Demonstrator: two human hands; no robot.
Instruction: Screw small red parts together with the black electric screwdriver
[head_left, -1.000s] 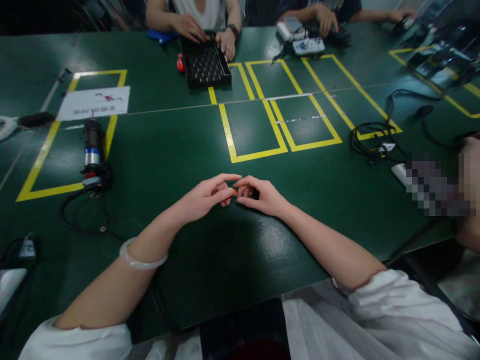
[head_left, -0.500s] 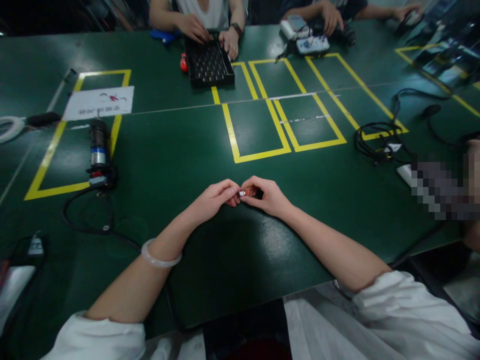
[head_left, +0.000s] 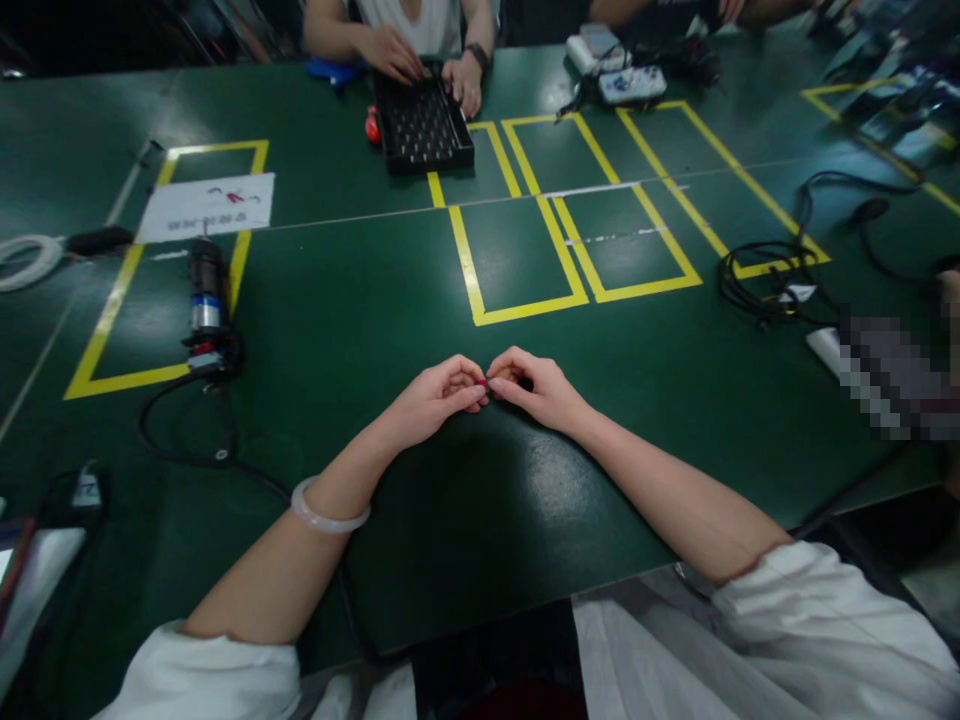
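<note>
Just above the green table [head_left: 420, 520], my left hand [head_left: 442, 398] and my right hand [head_left: 538, 388] meet fingertip to fingertip. A tiny red part [head_left: 482, 382] shows at the pinched thumb and finger of my left hand. My right thumb and forefinger are pinched at the other side of it. Most of the part is covered by the fingers, so its kind cannot be made out. A pale bangle [head_left: 328, 512] circles my left wrist.
Left of my hands stands a black cylindrical tool [head_left: 206, 300] with a cable. Across the table, a co-worker's hands [head_left: 463, 85] are at a black tray [head_left: 427, 150] of small pieces. Yellow tape [head_left: 532, 312] marks rectangles. Coiled black cable [head_left: 765, 285] lies to the right.
The small part has turned or shifted between my fingers: its orange and white side showed before, now only red shows. Far right, a co-worker's hand has left the white device.
</note>
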